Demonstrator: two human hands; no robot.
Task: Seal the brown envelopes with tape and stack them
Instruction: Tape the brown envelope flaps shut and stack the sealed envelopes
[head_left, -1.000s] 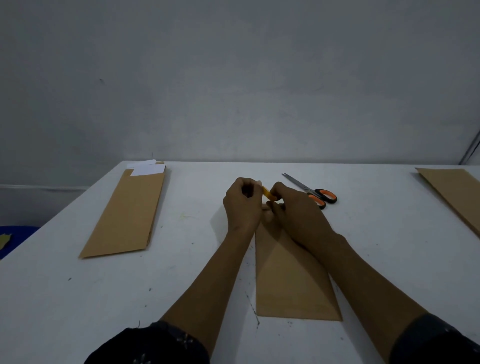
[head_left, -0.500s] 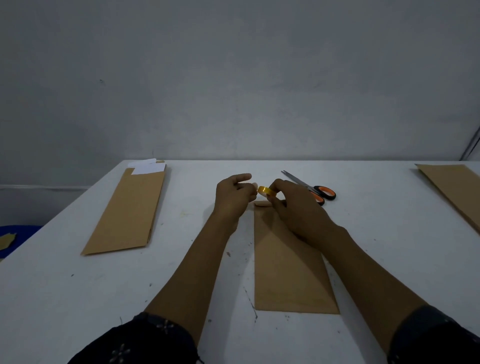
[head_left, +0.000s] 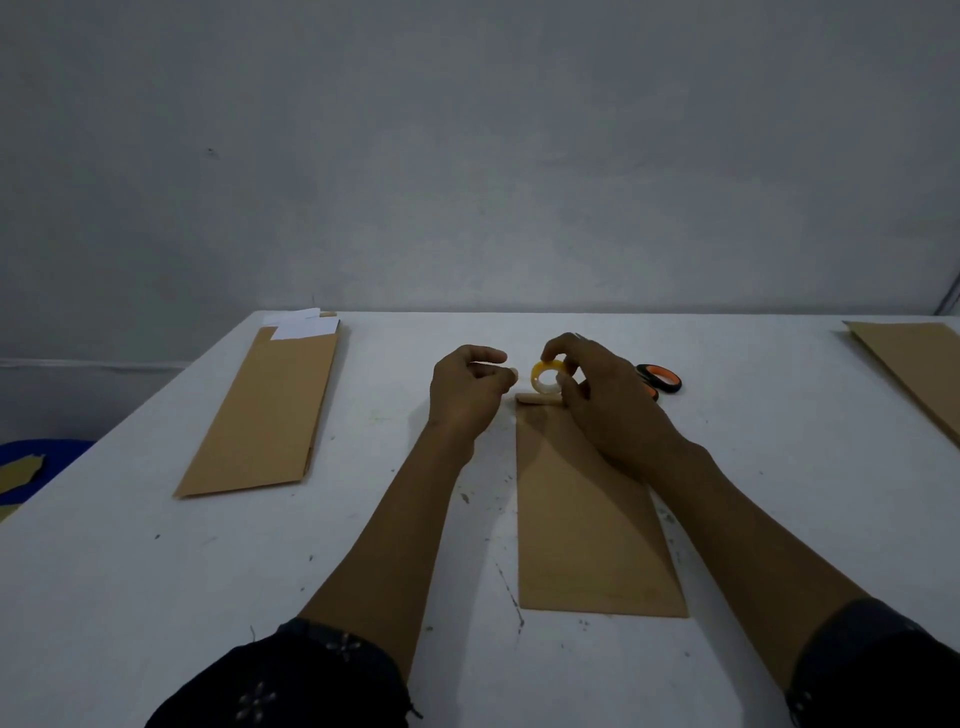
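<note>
The right hand (head_left: 608, 400) pinched the yellow tape roll (head_left: 548, 375) upright over the flap end of the middle envelope (head_left: 587, 519), probably so the left hand (head_left: 467, 395), fingers curled at the loose end (tape itself invisible), could pull a strip across.

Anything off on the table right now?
Mostly tidy. White paper sticks out of the top of the left envelope stack, a little askew. Small dark specks and scuffs mark the table near the centre envelope. The right hand holds the tape roll; nothing spilled or torn.
</note>
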